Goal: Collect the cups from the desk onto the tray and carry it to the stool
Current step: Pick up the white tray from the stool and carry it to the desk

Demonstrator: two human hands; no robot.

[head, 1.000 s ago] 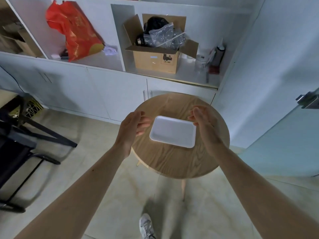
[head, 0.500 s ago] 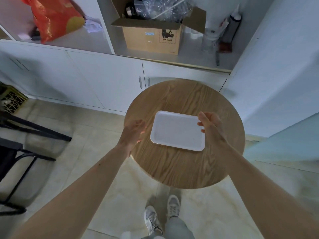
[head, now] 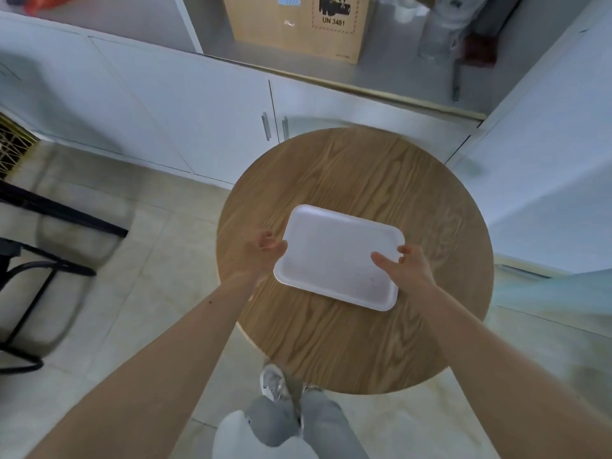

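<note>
Gripping the tray (head: 337, 256) at its two short edges, the left hand (head: 261, 253) and right hand (head: 405, 266) have closed in from hovering beside it half a second ago; pickup is likely starting. It sits between them on the stool (head: 364, 180). No cups or desk show; the fingers beneath the rim are hidden.

A round wooden stool (head: 357, 180) stood on the tiled floor (head: 139, 293) before white cabinets, and a white rectangular tray (head: 331, 253), slightly askew, lay just near of its middle.
</note>
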